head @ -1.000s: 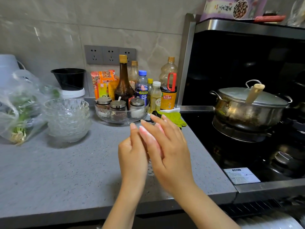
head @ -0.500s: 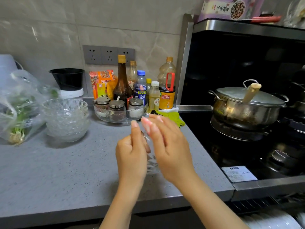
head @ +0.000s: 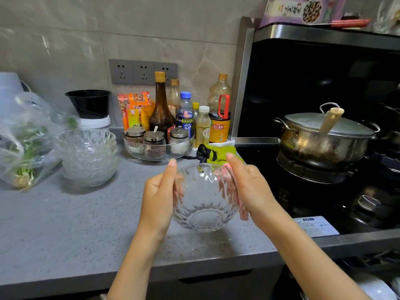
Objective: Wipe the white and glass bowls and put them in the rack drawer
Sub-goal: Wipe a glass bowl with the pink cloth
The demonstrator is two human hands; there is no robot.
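Here, the cut-glass bowl (head: pixel 203 204) sits between both hands over the grey countertop (head: pixel 65 224), near its front edge. The left hand (head: pixel 159 195) grips the left rim with the thumb up. The right hand (head: pixel 249 187) curls around a pink cloth (head: pixel 243 210), pressing it against the bowl's right wall. A stack of glass bowls (head: pixel 86 156) stands well to the left.

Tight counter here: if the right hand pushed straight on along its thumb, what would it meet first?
Likely the green cloth just beyond the right hand, which grips the glass bowl; depth unclear.

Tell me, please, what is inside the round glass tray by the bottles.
Three metal-lidded jars stand in the glass tray, the middle one with a handle poking up. They cover the tray floor behind them.
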